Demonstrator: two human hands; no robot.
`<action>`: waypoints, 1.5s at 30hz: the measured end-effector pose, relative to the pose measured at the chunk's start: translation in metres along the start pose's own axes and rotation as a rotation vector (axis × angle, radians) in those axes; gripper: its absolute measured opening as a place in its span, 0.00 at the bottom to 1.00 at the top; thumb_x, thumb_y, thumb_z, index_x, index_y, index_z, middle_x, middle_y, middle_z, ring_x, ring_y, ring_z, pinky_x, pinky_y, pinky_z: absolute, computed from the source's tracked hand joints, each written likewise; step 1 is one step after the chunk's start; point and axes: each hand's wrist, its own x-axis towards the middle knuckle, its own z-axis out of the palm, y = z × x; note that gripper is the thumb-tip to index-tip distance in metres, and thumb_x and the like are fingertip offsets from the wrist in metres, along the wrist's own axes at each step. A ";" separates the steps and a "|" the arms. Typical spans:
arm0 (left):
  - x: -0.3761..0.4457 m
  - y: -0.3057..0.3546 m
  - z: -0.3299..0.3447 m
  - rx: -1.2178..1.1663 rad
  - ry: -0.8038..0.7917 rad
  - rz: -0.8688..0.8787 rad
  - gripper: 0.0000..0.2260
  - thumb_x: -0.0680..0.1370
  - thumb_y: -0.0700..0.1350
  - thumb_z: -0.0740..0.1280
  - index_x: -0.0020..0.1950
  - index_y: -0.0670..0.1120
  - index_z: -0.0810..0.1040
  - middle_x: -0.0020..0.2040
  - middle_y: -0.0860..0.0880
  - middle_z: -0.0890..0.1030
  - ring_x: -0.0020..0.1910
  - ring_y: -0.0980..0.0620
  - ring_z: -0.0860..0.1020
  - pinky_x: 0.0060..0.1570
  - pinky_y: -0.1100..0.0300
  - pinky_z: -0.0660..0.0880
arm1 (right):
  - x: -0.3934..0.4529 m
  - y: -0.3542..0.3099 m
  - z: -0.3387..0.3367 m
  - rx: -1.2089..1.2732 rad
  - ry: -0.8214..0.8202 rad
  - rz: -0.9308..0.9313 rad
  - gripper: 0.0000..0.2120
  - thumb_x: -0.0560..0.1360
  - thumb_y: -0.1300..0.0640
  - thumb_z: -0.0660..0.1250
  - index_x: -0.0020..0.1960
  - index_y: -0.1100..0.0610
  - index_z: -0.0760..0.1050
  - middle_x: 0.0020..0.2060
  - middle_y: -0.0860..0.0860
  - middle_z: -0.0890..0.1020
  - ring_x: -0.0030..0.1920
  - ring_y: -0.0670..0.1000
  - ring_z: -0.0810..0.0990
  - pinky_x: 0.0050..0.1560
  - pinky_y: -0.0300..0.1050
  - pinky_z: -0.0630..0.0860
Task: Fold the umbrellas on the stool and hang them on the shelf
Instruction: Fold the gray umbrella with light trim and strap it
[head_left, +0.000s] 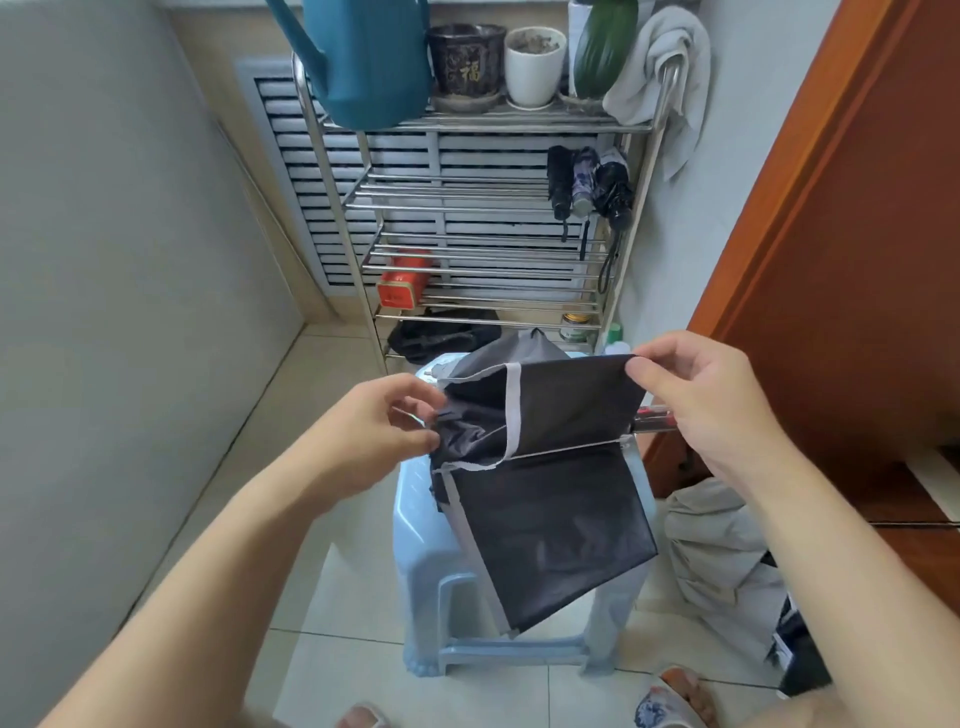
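Observation:
A collapsed dark umbrella (556, 499) with a pale grey edge band lies across the light blue plastic stool (415, 525), its canopy panels loose and hanging over the front. My left hand (379, 431) pinches the bunched fabric at the canopy's left end. My right hand (711, 400) pinches the upper right corner of a panel and holds it stretched. The umbrella's handle (655, 420) pokes out to the right under my right hand. Three folded umbrellas (589, 182) hang at the right side of the steel shelf (467, 244).
A teal watering can (363, 62), flower pots (498, 62) and a towel (660, 67) sit on top of the shelf. A red tin (402, 283) and a dark bag (441, 335) are lower down. Another pale umbrella (727, 561) lies on the floor right of the stool. A wooden door (857, 234) stands at right.

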 end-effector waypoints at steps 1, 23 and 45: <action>-0.001 0.000 0.001 0.069 -0.028 0.036 0.14 0.75 0.36 0.75 0.53 0.55 0.83 0.50 0.51 0.82 0.46 0.52 0.82 0.46 0.58 0.76 | 0.001 0.001 0.001 0.010 0.009 -0.003 0.08 0.77 0.60 0.73 0.43 0.49 0.83 0.41 0.46 0.86 0.46 0.48 0.83 0.53 0.46 0.77; -0.006 -0.007 0.033 0.141 0.247 0.235 0.13 0.76 0.37 0.74 0.54 0.54 0.87 0.46 0.54 0.86 0.45 0.57 0.83 0.55 0.56 0.80 | -0.005 0.008 0.001 0.060 0.007 0.103 0.08 0.77 0.65 0.72 0.50 0.52 0.82 0.45 0.49 0.88 0.49 0.52 0.86 0.52 0.46 0.80; -0.008 -0.008 0.033 -0.011 0.352 0.225 0.12 0.76 0.40 0.76 0.58 0.53 0.87 0.44 0.56 0.86 0.44 0.61 0.84 0.51 0.71 0.76 | -0.007 0.002 -0.005 0.059 0.030 0.127 0.04 0.79 0.60 0.70 0.53 0.54 0.82 0.48 0.50 0.87 0.53 0.56 0.85 0.62 0.64 0.79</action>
